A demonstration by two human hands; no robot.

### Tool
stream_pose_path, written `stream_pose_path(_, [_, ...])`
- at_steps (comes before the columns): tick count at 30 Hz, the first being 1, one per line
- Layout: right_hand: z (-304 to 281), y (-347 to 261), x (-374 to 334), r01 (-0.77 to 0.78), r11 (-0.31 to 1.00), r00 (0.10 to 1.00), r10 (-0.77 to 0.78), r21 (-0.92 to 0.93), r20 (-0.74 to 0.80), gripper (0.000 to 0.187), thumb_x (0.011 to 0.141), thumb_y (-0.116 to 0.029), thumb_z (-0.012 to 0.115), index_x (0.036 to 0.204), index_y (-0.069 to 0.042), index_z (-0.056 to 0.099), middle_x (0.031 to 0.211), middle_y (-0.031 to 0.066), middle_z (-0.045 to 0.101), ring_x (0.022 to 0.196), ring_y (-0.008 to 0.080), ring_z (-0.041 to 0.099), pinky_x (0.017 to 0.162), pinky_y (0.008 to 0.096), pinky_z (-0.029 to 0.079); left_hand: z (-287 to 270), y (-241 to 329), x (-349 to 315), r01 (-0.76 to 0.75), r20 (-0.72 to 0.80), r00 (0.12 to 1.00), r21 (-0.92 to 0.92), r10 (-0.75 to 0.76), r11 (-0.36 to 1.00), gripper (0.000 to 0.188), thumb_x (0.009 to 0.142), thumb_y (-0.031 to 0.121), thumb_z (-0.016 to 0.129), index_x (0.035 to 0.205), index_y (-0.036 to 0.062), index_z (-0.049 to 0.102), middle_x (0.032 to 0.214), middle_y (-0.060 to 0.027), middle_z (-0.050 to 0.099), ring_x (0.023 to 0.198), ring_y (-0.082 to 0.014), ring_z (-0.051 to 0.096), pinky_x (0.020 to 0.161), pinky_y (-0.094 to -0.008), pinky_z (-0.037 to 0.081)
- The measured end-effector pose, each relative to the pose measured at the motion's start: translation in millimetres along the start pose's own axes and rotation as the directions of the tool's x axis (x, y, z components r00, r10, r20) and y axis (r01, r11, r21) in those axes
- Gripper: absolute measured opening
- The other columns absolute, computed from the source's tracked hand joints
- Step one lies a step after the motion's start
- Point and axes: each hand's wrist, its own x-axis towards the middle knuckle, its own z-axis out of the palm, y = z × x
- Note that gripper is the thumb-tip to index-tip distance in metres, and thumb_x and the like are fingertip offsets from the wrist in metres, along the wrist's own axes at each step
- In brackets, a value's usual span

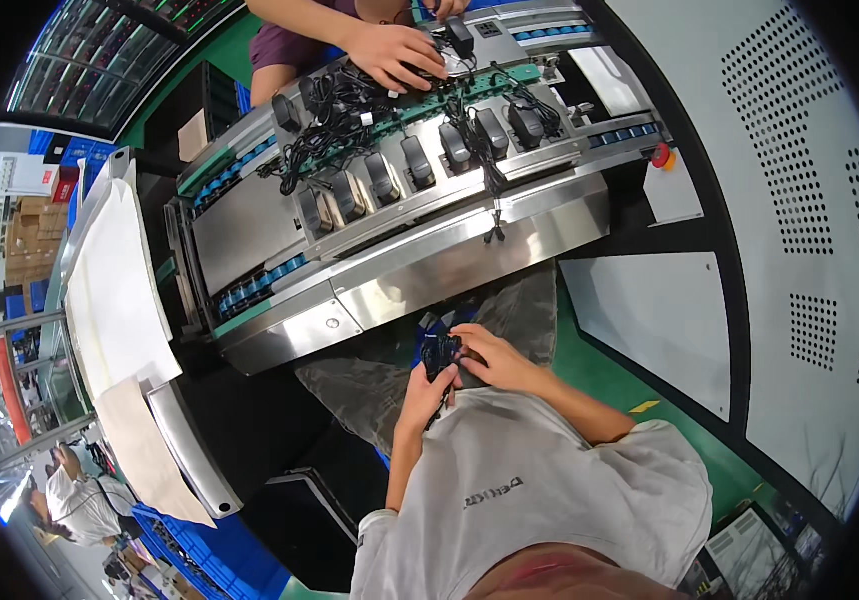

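Note:
Close to my body, below the machine's front edge, both hands are closed around a bundled black cable [439,352]. My left hand [424,396] grips its lower part, and a loose end hangs beneath. From the other side, the fingers of my right hand [495,358] pinch the bundle. Across the machine, black power adapters [417,162] stand in a row on a metal fixture plate, their black cords [325,130] heaped behind and among them. Some cord ends [495,232] dangle over the front rail.
A co-worker's hand [395,55] reaches over the adapters from the far side. The steel machine front [430,275] lies ahead of me. A red button [663,155] is at the right, beside a perforated white cabinet [780,130]. White sheets [120,290] cover a surface at left, above a blue crate [220,560].

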Motion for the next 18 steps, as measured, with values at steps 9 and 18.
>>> stream_pose_path(9, [-16.7,0.8,22.3,0.234,0.942,0.961,-0.186,-0.240,0.206,0.034,0.075,-0.008,0.065,0.107,0.000,0.056,0.114,0.0129,0.052,0.108,0.0325,0.049,0.095,0.0381,0.039,3.4,-9.3,-5.2,-0.073,0.006,0.997,0.081,0.073,0.994,0.014,0.088,0.014,0.058,0.087,0.0006,0.058,0.066,-0.0026,0.058,0.051,-0.0096,0.053,0.046,-0.0239,0.041])
stream_pose_path(18, [-7.9,25.0,13.8,0.236,0.906,0.958,-0.156,-0.351,0.239,0.026,0.072,-0.008,0.066,0.096,-0.005,0.055,0.113,0.0098,0.054,0.109,0.0308,0.047,0.091,0.0400,0.039,5.1,18.4,-20.8,-0.097,-0.053,0.989,0.469,0.137,0.878,0.019,0.085,0.018,0.063,0.082,-0.0004,0.058,0.057,0.0008,0.052,0.045,-0.0067,0.049,0.041,-0.0236,0.038])
